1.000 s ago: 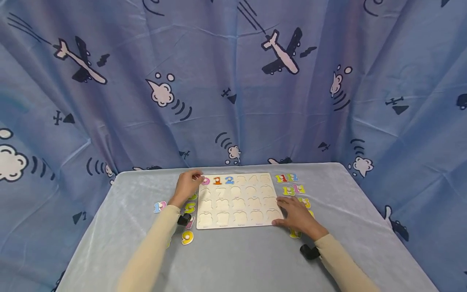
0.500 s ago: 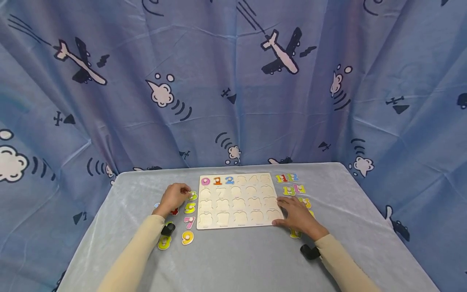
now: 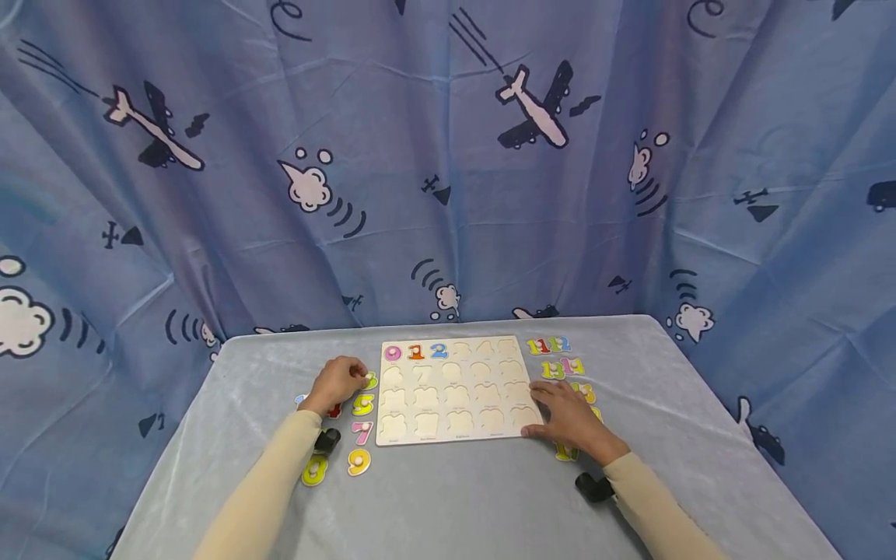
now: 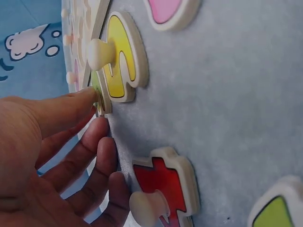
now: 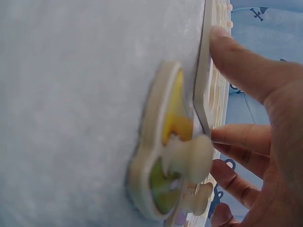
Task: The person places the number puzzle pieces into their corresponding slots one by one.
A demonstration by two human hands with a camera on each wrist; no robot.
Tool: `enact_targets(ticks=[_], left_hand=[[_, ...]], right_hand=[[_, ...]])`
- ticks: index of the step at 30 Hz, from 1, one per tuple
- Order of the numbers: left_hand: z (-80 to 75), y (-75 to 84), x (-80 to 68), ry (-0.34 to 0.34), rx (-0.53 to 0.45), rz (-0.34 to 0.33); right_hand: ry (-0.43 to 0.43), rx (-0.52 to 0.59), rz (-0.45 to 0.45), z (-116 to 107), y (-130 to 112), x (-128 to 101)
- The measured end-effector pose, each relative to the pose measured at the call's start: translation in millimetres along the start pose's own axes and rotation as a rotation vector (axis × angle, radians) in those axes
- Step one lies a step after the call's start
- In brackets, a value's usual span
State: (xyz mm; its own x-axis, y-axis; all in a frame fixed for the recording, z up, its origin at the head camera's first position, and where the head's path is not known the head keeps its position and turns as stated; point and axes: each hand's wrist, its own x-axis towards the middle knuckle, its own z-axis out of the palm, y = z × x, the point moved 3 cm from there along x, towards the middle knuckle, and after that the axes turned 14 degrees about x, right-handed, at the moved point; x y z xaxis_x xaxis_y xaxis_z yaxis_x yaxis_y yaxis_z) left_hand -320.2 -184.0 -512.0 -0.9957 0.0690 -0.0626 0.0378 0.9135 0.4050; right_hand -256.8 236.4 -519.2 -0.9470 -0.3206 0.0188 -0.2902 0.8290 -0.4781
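Note:
In the head view, a pale wooden number puzzle board point(image 3: 458, 446) lies on the table with 0, 1 and 2 seated in its top row. My left hand point(image 3: 339, 383) is left of the board, thumb and index finger pinching the green number 3 piece point(image 3: 372, 380). The left wrist view shows those fingertips on the green piece point(image 4: 97, 87), its knob hidden by them. A yellow-green 5 piece point(image 4: 118, 56) lies beside it. At the board's lower right corner rests my right hand point(image 3: 567, 416), thumb and fingers touching the edges with the fingers fairly straight.
Left of the board lie a pink 7 point(image 3: 362, 432), a yellow 9 point(image 3: 359, 462) and a green piece point(image 3: 315, 470). To the right are an 11 piece point(image 3: 539, 347), a 13 piece point(image 3: 553, 370) and several others, some partly under the right hand. A blue curtain point(image 3: 448, 194) hangs behind.
My left hand has moved from the 0 at the board's upper left corner back leftward and down to the green 3 piece. The right hand stays at the board's corner.

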Motion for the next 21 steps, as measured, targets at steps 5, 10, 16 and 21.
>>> enact_targets(ticks=[5, 10, 16, 21], left_hand=[[0.7, -2.3, 0.2, 0.018, 0.01, -0.006], [-4.4, -1.6, -2.1, 0.07, -0.008, 0.006], [-15.3, 16.2, 1.4, 0.158, -0.034, 0.078], [-14.7, 41.4, 6.3, 0.166, -0.041, 0.113]], right_hand=[[-0.003, -0.004, 0.01, 1.4, 0.6, 0.7], [-0.008, -0.003, 0.021, 1.7, 1.1, 0.5], [0.001, 0.001, 0.018, 1.1, 1.9, 1.0], [-0.007, -0.003, 0.028, 2.5, 2.5, 0.9]])
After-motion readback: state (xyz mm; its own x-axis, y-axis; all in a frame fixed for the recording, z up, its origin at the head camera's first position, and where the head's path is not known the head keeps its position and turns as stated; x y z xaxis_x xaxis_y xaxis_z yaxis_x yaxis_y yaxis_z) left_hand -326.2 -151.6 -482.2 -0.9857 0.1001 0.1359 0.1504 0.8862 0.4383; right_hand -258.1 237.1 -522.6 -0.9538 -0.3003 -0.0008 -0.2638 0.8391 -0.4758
